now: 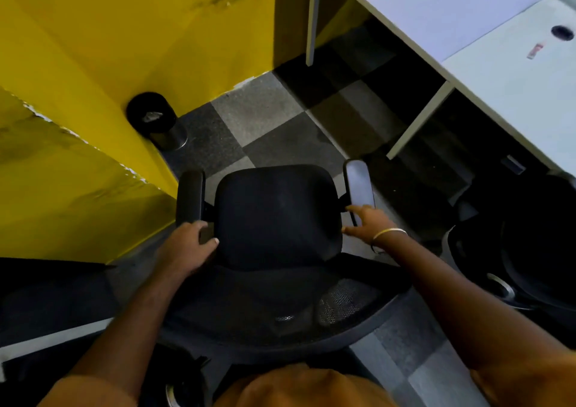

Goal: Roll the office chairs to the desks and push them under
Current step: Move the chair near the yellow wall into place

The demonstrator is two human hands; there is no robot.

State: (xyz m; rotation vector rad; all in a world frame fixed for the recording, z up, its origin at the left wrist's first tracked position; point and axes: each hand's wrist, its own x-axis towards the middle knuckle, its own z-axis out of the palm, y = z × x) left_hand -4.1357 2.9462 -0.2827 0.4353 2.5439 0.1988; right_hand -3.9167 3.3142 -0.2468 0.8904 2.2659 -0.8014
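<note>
Item: black office chair with padded seat (277,216), mesh backrest (311,310) and two padded armrests. It stands on the grey-and-black checkered carpet floor (265,116), viewed from above, seat facing away from the person, short of the white laminate counter (486,23) at upper right; it is not under the counter.

Left hand (187,247): grip clenched around the rear end of the left armrest (190,198), fingers curled over it.

Right hand (369,219): grip released, fingers extended, fingertips touching the rear end of the right armrest (358,185); a thin gold bangle (389,233) sits on the wrist.

Surroundings: yellow wall (124,32) at left; black cylindrical waste bin (156,120) against it; a second black chair (530,235) at right, near the counter.
</note>
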